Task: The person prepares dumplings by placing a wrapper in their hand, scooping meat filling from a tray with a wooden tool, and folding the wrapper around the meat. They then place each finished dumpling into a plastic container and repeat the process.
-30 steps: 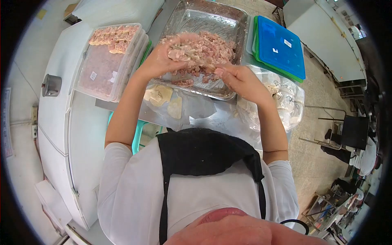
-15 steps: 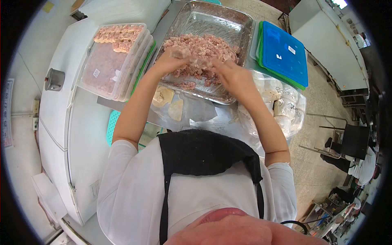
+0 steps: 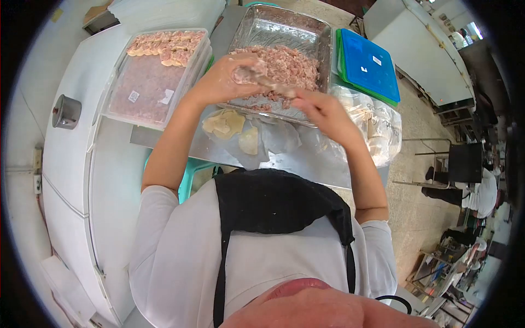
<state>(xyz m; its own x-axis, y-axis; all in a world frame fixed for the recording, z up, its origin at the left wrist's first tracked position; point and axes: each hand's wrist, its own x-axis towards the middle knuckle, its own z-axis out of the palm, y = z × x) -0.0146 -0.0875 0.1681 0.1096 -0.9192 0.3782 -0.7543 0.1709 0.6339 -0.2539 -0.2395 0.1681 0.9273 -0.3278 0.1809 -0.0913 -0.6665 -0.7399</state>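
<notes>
My left hand point(image 3: 227, 82) is curled at the near left side of a metal tray point(image 3: 273, 16), its fingers closed round a pale clump of ground meat point(image 3: 242, 75). Whether a wrapper lies under that clump is hidden. In my right hand point(image 3: 326, 112) is a narrow, meat-smeared spatula point(image 3: 278, 87), whose far end reaches the clump in my left palm. Behind both hands, a heap of ground meat point(image 3: 292, 63) fills the tray's middle. Yellowish dumpling wrappers point(image 3: 224, 123) lie on plastic sheeting in front of the tray, below my left wrist.
Left of the tray, a clear plastic container point(image 3: 136, 101) holds rows of meat-topped dumplings point(image 3: 167, 46) at its far end. On the right are blue and green lids point(image 3: 369, 63) and a bag of white packages point(image 3: 380, 128). A metal cup point(image 3: 67, 112) stands far left.
My hands have come up from the meat heap towards me. My left hand has turned and cups a clump; the spatula in my right hand now shows plainly. The view has shifted slightly.
</notes>
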